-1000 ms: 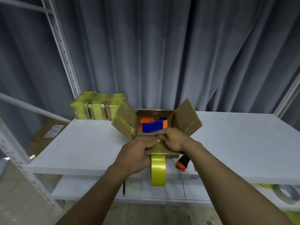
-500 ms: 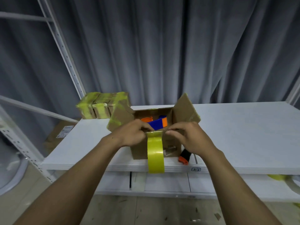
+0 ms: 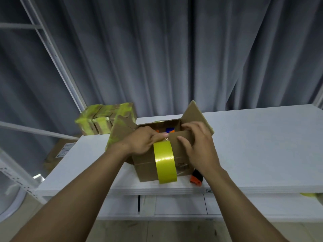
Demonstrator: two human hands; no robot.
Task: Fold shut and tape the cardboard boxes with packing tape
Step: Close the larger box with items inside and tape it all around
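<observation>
Open cardboard box (image 3: 148,165) on the white shelf board (image 3: 262,145): near flap (image 3: 183,137) gripped by the right hand (image 3: 199,145) — fingers hooked over its edge, thumb on its face — seemingly to fold it inward. The left hand (image 3: 143,140) pinches the top of a yellow tape strip (image 3: 165,163) hanging down the box's front, likely keeping it ready. Inside the box, blue-and-orange contents (image 3: 170,130) mostly hidden by the hands; right of the box, orange-black tool (image 3: 196,179) half covered.

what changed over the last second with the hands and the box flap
The near flap, folded outward a second ago, has been lifted upright. The left hand pinches its edge at the yellow tape strip. The right hand has shifted right along it, toward the right flap. Unchanged: right flap and left flap open, taped boxes behind, orange tool beside the box.
</observation>
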